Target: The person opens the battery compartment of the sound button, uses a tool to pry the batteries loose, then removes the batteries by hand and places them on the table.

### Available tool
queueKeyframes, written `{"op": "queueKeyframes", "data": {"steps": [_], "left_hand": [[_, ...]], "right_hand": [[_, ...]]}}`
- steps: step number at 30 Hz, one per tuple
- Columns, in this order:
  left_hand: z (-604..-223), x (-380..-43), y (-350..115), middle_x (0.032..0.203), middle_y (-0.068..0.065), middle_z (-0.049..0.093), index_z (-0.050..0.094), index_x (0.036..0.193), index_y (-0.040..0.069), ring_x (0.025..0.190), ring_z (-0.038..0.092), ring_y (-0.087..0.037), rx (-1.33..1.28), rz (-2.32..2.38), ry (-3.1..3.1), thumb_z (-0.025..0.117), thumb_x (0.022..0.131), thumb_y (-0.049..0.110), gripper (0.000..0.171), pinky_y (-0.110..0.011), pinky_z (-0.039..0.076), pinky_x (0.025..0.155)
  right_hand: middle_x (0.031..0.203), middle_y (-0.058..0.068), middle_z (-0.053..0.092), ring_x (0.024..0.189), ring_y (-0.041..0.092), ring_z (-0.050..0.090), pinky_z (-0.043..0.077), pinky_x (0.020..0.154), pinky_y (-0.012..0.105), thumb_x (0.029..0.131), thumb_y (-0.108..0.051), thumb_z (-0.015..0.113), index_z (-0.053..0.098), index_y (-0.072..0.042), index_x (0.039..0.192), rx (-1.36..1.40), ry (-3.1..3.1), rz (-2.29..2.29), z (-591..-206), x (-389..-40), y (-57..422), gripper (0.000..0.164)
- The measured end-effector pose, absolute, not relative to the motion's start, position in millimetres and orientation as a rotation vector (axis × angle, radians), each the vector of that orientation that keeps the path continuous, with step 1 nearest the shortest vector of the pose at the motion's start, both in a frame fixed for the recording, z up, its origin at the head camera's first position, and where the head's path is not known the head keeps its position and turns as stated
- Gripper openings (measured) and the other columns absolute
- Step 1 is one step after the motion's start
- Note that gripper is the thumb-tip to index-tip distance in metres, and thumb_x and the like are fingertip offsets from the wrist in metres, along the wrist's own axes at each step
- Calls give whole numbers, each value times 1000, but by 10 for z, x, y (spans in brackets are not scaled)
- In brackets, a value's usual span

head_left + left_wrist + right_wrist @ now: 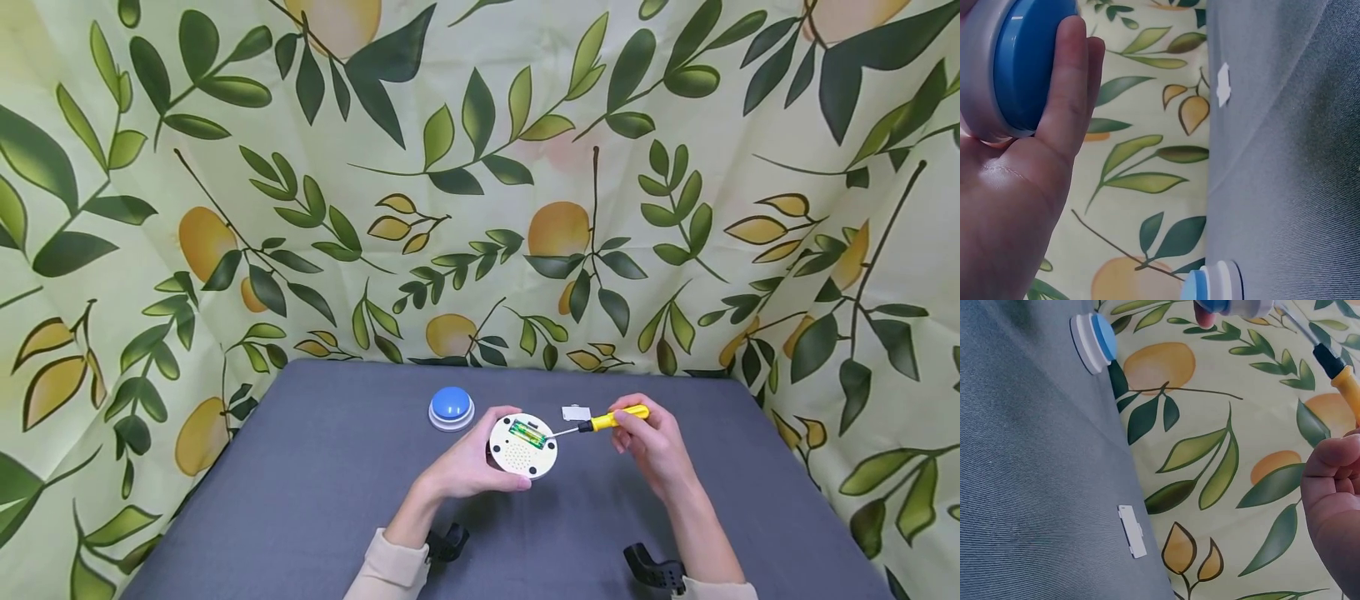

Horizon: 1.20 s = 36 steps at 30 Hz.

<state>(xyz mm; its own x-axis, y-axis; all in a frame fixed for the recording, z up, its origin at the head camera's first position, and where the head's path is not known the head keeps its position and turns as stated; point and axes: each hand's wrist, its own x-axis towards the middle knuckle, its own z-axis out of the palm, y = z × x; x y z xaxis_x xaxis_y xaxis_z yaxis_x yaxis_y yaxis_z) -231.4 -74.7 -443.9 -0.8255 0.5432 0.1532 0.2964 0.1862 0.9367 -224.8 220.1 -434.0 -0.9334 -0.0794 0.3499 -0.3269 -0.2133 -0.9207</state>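
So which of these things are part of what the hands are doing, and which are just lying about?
In the job:
Round button, in the left hand
Batteries, exposed in its underside
Yellow screwdriver, in the right hand
Small white cover on the table, probably from that button

Just there:
Second blue button, with no hand on it
Leafy cloth, apparently only a backdrop

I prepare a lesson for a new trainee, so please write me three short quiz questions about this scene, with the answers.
1. Which hand holds the yellow-handled screwdriver?
2. True or false: batteries show in the push button that the left hand holds.
3. Where is the white battery cover? (a) in the left hand; (b) on the table; (c) fitted on the held push button.

Key: 1. the right hand; 2. true; 3. b.
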Motion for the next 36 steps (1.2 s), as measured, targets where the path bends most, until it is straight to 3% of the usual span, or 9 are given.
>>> {"op": "queueKeyframes", "data": {"steps": [10,16,22,26,30,36], "left_hand": [[-4462,-2314,-752,121,0,59,38,150,21,102,61,-13,852,1684,2184,88,75,18,91,-26,50,87],[-4483,-2333,-750,121,0,59,37,150,22,102,62,-13,887,1680,2114,87,75,12,91,-26,51,87],[-4492,-2328,-745,122,1,60,37,150,23,105,62,-13,892,1677,2085,89,74,12,93,-26,48,92],[-4489,-2306,-753,123,3,61,39,149,23,109,59,-12,875,1652,2120,93,71,13,95,-26,43,97],[-4484,-2313,-747,122,3,61,41,147,24,107,60,-13,880,1654,2121,93,71,12,93,-26,45,95],[-4471,-2334,-733,121,2,62,42,146,24,107,60,-13,923,1635,2101,92,72,12,90,-26,45,94]], "right_hand": [[79,6,56,62,14,49,46,56,23,103,-2,48,63,2,100,416,-1787,2379,-4394,-2258,2181,15],[76,3,54,62,15,44,43,55,23,106,-4,44,68,-8,99,437,-1733,2415,-4415,-2276,2139,25],[68,1,50,54,21,35,42,50,23,110,-14,43,66,-11,99,399,-1740,2440,-4431,-2263,2088,25],[64,0,50,51,18,36,42,48,22,108,-15,48,61,-8,98,344,-1812,2408,-4433,-2248,2043,18],[62,0,47,50,14,40,41,47,22,103,-6,57,57,-4,97,300,-1877,2320,-4423,-2251,2005,6],[60,3,45,48,17,41,42,46,24,98,-2,64,54,-3,95,249,-1948,2192,-4391,-2230,1991,10]]}}
